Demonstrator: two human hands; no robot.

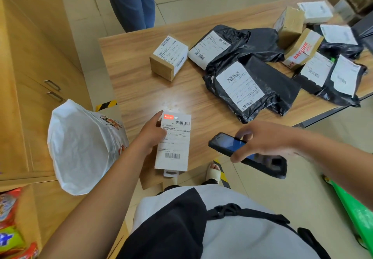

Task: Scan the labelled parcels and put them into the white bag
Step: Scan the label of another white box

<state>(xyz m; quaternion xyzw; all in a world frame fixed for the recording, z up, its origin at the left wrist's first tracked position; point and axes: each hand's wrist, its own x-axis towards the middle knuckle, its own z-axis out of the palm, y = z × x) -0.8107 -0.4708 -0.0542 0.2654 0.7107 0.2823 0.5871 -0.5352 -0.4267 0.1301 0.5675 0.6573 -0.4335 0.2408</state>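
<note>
Left hand point(151, 135) grips flat white labelled parcel point(174, 143) by its left edge, label up, at near edge of wooden table point(141, 89); right hand point(264, 139) pinches black phone point(247, 154) just right of parcel, screen up; white bag point(80, 147) stands left of table; black mailers point(248, 89) and small carton point(169, 57) lie further back.

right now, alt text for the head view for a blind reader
A person's left-hand grip holds a labelled white parcel at a wooden table while the right-hand grip holds a phone beside it. More parcels lie behind, a white bag left.
</note>
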